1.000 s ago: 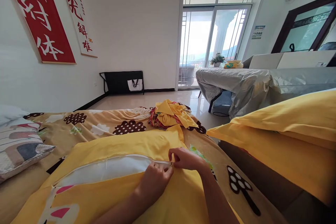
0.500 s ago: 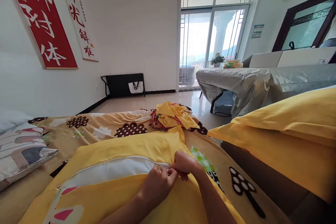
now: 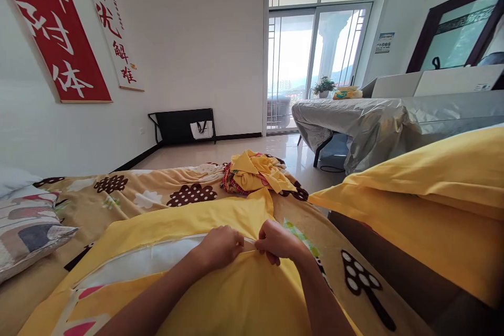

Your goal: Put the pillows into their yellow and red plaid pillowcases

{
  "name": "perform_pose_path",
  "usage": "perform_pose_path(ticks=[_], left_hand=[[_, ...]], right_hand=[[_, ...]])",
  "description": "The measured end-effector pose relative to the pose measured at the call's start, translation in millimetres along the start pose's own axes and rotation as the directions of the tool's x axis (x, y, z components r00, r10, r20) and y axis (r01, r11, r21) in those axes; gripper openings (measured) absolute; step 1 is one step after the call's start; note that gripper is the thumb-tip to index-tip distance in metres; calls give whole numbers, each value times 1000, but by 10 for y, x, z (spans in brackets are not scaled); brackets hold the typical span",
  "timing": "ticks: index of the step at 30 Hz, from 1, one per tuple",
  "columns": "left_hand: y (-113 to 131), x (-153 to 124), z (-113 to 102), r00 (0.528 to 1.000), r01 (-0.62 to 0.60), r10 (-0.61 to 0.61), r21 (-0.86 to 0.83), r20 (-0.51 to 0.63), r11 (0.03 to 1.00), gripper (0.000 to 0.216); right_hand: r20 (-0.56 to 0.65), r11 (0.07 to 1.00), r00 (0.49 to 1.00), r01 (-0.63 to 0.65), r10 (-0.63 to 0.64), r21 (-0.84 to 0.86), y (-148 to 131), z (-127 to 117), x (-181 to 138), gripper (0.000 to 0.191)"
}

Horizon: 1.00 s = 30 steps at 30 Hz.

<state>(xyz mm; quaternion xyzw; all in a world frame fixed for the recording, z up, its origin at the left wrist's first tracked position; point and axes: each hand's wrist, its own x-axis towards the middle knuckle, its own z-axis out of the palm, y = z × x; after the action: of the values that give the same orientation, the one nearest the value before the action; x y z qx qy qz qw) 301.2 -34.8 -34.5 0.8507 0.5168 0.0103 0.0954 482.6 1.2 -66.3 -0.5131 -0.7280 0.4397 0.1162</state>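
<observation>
The yellow cover (image 3: 236, 299) lies right in front of you, with white filling (image 3: 149, 257) showing through the long slit in it. At the right end of that slit, your right hand (image 3: 277, 241) pinches the cloth edge between thumb and fingers. Your left hand (image 3: 220, 247) is curled at the slit just beside it; you hide what sits between those fingertips, so I cannot tell what they grip. The filling could bulge up between your hands and catch in the edges, since the gap gapes widest left of your grip. If your right pinch slips, the cloth would likely go slack and the edges part.

Under the cover spreads a patterned blanket (image 3: 192, 197). A printed pillow (image 3: 31, 228) lies to the cover's left, a puffy yellow bundle (image 3: 433, 210) stands to its right, and a crumpled yellow cloth (image 3: 255, 170) is heaped just beyond its far edge. Farther past the cover come a silver-draped table (image 3: 354, 115) on the right, a black frame (image 3: 169, 126) by the wall, and glass sliding doors (image 3: 295, 58).
</observation>
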Motion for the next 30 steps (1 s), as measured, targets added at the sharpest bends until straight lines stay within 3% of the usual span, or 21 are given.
perform_pose_path(ticks=[4, 9, 14, 22, 30], left_hand=[[165, 39, -19, 990, 2, -4, -11, -143, 1000, 30], [160, 177, 178, 997, 29, -43, -230, -57, 973, 29], [80, 280, 282, 997, 20, -48, -410, -56, 912, 25], [139, 280, 236, 994, 95, -109, -408, -11, 908, 37], [134, 274, 266, 993, 92, -112, -333, -39, 938, 26]], right_hand=[[29, 999, 999, 31, -32, 23, -1, -6, 0, 31], [76, 997, 997, 18, -23, 69, -34, -20, -29, 34], [118, 996, 993, -7, -4, 91, -40, -41, -40, 29], [149, 995, 988, 23, -38, 99, 22, -18, 11, 22], [169, 995, 985, 21, -37, 94, 27, -49, -14, 25]])
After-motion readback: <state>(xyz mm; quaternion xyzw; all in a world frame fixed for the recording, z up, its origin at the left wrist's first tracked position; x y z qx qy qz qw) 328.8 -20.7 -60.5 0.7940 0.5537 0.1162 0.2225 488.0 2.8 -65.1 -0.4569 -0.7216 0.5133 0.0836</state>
